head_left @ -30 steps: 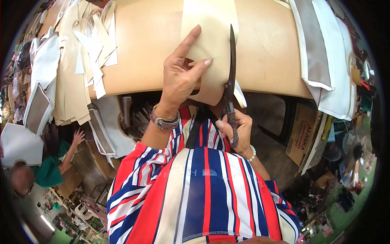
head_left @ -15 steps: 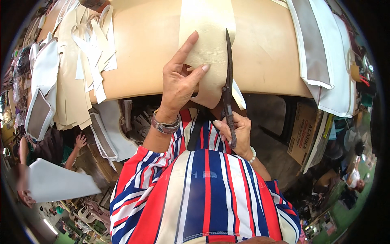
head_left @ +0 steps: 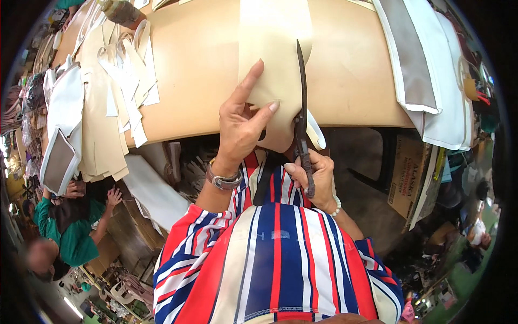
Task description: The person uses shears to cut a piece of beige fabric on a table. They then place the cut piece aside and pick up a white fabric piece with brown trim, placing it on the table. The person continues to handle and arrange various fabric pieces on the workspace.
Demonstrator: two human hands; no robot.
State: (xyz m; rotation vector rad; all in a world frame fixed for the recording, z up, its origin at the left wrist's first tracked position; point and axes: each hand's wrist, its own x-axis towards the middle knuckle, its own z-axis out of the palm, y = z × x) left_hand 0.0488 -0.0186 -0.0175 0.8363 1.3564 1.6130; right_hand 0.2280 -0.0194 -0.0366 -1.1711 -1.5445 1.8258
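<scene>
Holding long, dark metal scissors (head_left: 302, 113) in the right hand (head_left: 319, 177), along the right side of a cream, leather-like sheet (head_left: 276, 75). Pinching that sheet in the left hand (head_left: 241, 121), seemingly partly from beneath, past the tan worktop's (head_left: 359, 81) near edge.

Long cream sheet (head_left: 280, 78), near end drooping off tan table (head_left: 356, 81), dark scissors (head_left: 302, 116) along its right side, tips pointing away

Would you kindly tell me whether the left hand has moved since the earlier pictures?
Yes: the left hand has moved slightly down the picture, closer to the near edge of the table.
</scene>
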